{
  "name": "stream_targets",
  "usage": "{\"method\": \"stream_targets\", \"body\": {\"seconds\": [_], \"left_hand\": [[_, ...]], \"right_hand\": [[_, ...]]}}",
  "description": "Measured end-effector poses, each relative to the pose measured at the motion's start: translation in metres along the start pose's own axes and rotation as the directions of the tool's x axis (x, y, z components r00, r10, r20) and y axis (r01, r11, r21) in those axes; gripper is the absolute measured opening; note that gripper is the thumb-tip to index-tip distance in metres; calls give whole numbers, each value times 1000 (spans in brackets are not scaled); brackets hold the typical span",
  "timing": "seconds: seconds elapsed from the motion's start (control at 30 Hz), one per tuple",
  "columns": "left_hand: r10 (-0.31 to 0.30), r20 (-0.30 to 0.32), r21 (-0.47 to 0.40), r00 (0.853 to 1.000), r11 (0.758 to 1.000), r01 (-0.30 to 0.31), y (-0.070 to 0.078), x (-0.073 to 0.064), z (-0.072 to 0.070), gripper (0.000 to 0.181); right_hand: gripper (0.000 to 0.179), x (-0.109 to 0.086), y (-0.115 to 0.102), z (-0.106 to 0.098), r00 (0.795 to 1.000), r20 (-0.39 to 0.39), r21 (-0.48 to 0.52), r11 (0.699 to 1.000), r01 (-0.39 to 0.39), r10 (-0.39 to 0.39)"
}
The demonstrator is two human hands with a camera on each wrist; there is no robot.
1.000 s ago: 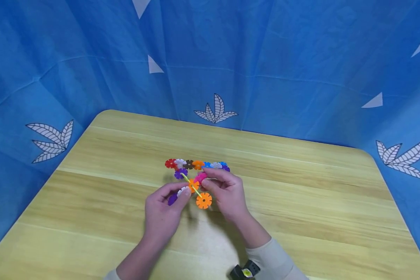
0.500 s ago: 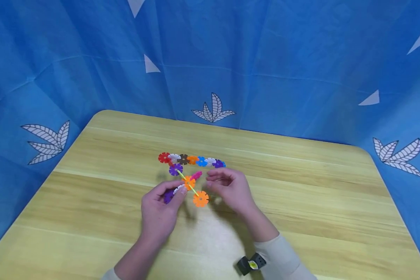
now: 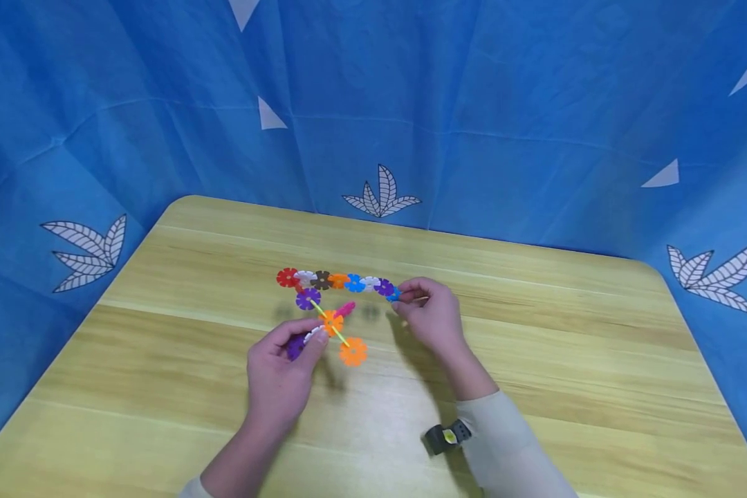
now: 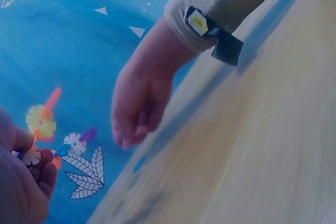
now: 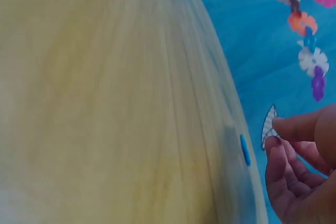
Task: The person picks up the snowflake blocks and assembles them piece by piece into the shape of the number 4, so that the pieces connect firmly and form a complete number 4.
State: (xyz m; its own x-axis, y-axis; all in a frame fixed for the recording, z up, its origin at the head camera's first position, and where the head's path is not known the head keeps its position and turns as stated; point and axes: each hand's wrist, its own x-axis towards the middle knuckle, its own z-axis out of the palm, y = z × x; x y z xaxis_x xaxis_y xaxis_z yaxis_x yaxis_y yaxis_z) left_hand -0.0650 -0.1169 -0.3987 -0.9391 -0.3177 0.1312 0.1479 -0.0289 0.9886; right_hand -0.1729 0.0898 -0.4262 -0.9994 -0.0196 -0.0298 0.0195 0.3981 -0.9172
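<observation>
My left hand pinches a raised assembly of slotted flower-shaped plastic discs, gripping near a white disc. From it a chain with red, brown and purple discs stretches away to the right. A yellow-green piece seen edge-on runs to an orange disc, and a pink disc juts out beside it. My right hand reaches toward a loose blue disc lying on the table; in the right wrist view a gap shows between thumb and forefinger, with nothing held.
The wood-patterned table spreads widely around both hands. A blue curtain with white leaf prints hangs behind it. On the right sleeve sits a black strap with a yellow-marked tag.
My right hand has let go of the pink disc and moved right and away, toward the blue disc. The pink disc stays on the assembly, which has shifted slightly left in my left hand.
</observation>
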Motion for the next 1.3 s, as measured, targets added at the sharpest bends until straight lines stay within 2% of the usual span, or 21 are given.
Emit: {"method": "stream_targets", "body": {"seconds": [0.27,0.6,0.77,1.0,1.3], "left_hand": [[1,-2,-1,1000,1000,-1,1,0,-1,18],[4,-9,17,1000,1000,-4,0,1,-3,17],[0,-11,19,1000,1000,0,0,1,-4,18],[-13,-16,3,1000,1000,13,0,1,-5,17],[-35,-20,2,999,999,35,0,1,-7,16]], "right_hand": [[31,14,7,2,999,-24,-97,994,-47,45],[37,22,11,6,999,-34,-210,977,-33,26],[36,24,11,6,999,-16,-243,969,-47,44],[31,25,9,7,999,25,-344,939,-25,36],[32,24,4,8,994,60,-387,920,-60,90]]}}
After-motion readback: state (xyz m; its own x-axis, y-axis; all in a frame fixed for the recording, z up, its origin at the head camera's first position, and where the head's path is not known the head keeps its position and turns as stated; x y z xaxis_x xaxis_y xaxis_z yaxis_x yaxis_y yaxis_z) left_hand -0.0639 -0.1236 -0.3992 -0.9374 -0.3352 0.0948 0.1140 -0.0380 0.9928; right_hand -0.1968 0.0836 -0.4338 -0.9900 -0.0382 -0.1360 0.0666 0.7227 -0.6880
